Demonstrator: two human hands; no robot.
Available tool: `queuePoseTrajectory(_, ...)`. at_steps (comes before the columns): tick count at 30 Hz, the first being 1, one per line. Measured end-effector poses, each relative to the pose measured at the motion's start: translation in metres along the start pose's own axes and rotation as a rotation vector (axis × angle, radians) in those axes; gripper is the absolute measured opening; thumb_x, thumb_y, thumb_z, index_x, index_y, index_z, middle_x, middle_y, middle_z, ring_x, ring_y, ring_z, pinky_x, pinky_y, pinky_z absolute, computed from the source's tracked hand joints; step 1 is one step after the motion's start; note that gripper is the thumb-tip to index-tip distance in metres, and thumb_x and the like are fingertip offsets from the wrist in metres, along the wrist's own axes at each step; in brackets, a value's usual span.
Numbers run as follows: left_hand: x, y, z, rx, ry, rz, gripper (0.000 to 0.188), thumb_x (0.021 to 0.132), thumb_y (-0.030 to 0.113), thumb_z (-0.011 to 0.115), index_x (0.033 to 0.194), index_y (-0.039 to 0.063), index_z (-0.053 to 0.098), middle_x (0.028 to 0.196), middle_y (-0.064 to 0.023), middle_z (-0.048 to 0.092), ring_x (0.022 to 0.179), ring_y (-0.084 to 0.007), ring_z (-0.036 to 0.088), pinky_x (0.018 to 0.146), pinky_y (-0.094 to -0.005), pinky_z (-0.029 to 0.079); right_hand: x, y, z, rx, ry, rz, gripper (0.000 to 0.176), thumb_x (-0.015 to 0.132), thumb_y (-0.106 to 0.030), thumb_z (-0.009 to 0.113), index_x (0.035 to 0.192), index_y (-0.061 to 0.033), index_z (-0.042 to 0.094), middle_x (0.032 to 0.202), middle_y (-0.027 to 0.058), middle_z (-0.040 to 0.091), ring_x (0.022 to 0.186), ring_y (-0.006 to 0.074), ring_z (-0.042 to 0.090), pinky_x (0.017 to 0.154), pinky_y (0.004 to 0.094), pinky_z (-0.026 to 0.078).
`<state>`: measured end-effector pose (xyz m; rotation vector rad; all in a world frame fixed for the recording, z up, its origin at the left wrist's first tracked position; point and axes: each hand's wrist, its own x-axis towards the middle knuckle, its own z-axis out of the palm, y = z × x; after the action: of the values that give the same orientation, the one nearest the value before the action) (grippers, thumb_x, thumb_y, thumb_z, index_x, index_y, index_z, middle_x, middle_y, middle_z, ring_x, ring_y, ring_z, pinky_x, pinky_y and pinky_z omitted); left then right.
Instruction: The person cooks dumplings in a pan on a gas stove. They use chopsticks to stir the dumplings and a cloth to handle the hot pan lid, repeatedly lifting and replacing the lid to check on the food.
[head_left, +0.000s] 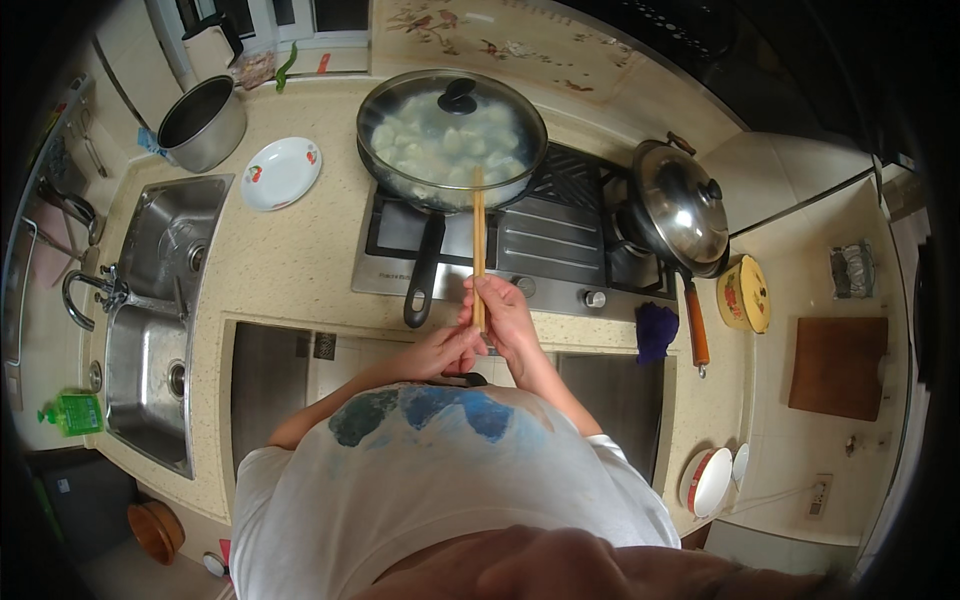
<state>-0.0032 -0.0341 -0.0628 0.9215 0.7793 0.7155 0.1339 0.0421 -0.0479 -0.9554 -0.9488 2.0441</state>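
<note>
In my right hand is a pair of wooden chopsticks, pointing away from me. My left hand closes at their near ends, its fingers partly hidden. The chopsticks' far tips overlap the front rim of a frying pan in the view; I cannot tell whether they touch it. A glass lid with a black knob covers the pan. Beneath the lid, pale dumplings sit in cloudy liquid. The pan's black handle points towards me, left of the chopsticks.
The pan stands on a gas stove, with a lidded wok on its right side. Left are a white plate, a metal pot and a double sink. A purple cloth hangs by the counter's front edge, near a yellow lidded pot.
</note>
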Motion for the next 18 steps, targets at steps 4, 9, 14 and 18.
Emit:
queuePoseTrajectory(4,-0.009,-0.016,-0.010,0.056,0.032,-0.058,0.026,0.098,0.025,0.039,0.102,0.003,0.054,0.068,0.0001,0.045,0.055,-0.0063,0.035,0.049,-0.0198,0.028,-0.003,0.000,0.003,0.062,0.056,0.020,0.022,0.096,-0.023,0.046,0.094,-0.0018,0.054,0.066,0.0006,0.047,0.049,0.0078,0.040,0.044,0.0205,0.037)
queuePoseTrajectory(9,-0.019,-0.024,-0.025,-0.076,0.135,0.043,0.022,0.097,0.022,0.043,0.098,0.003,0.055,0.068,0.0001,0.046,0.055,-0.0058,0.036,0.048,-0.0195,0.029,-0.003,0.000,0.001,0.079,0.110,0.009,0.022,0.096,-0.023,0.045,0.095,-0.0024,0.052,0.063,-0.0020,0.040,0.046,0.0044,0.029,0.039,0.0180,0.023)
queuePoseTrajectory(14,-0.021,-0.023,-0.028,-0.066,0.195,0.084,0.021,0.096,0.022,0.044,0.097,0.003,0.055,0.068,-0.0001,0.047,0.055,-0.0056,0.037,0.048,-0.0193,0.030,-0.002,0.003,0.000,0.070,0.134,-0.003,0.021,0.097,-0.022,0.044,0.095,-0.0032,0.052,0.061,-0.0034,0.038,0.045,0.0036,0.026,0.038,0.0179,0.020)
queuePoseTrajectory(18,-0.022,-0.023,-0.028,-0.047,0.205,0.089,0.021,0.096,0.021,0.045,0.096,0.003,0.055,0.068,-0.0003,0.047,0.055,-0.0057,0.038,0.048,-0.0196,0.030,-0.001,0.004,0.001,0.059,0.151,-0.019,0.021,0.097,-0.021,0.043,0.094,-0.0025,0.052,0.060,-0.0038,0.037,0.045,0.0037,0.026,0.037,0.0182,0.020)
